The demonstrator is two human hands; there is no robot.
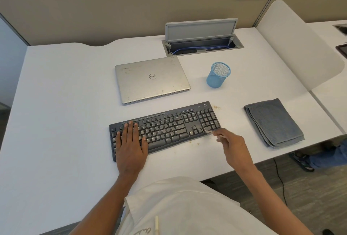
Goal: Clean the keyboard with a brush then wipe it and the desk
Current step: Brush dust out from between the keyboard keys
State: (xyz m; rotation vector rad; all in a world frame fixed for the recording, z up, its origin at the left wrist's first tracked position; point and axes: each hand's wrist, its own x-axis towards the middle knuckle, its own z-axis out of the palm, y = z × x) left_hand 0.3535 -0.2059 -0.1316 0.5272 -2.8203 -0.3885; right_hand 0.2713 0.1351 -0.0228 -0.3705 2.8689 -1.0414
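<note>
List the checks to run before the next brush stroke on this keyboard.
1. Keyboard steadied: left hand lies flat on its left keys. Ok.
2. Brush held: right hand pinches it, bristles at the number pad's near corner. Ok.
3. Desk free of debris: brown crumbs lie by the keyboard's far right corner. Not ok.
4. Cloth ready: folded, to the right of the keyboard. Ok.
5. Gaps between keys clean: too small to see. Cannot tell.
</note>
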